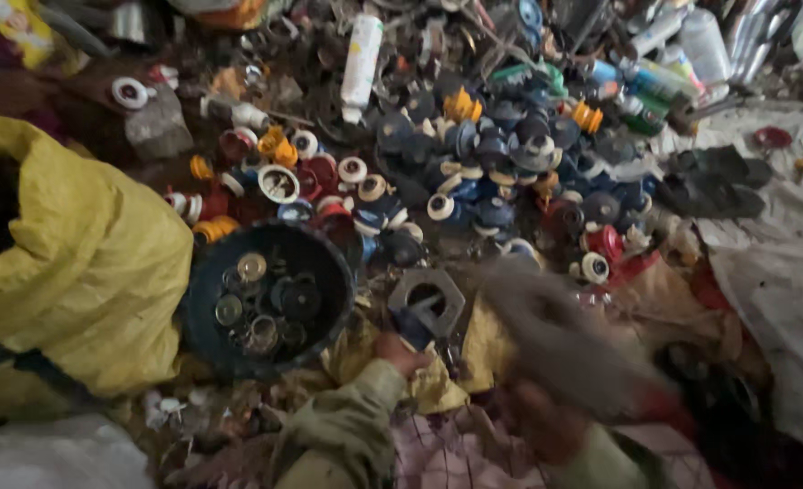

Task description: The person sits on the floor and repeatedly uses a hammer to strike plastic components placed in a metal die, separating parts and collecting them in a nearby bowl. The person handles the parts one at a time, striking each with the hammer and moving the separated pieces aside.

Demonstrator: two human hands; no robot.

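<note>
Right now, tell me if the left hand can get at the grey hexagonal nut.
Probably yes. The left hand lies just below the hexagonal nut, with nothing between them; the blurred right hand is off to the side.

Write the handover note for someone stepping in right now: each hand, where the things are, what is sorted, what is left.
Left hand: down by the grey hexagonal metal piece, fingers at its near edge; whether it grips it cannot be told.
Right hand: blurred, moving, with a grey blurred thing over it; grip cannot be told.
Black round tub: beside the left hand, holding a layer of small round metal parts and caps.
Yellow sack: on the left, next to the tub.
Left: the big heap of blue, red, orange and white caps with a white bottle beyond, not in the tub.
</note>
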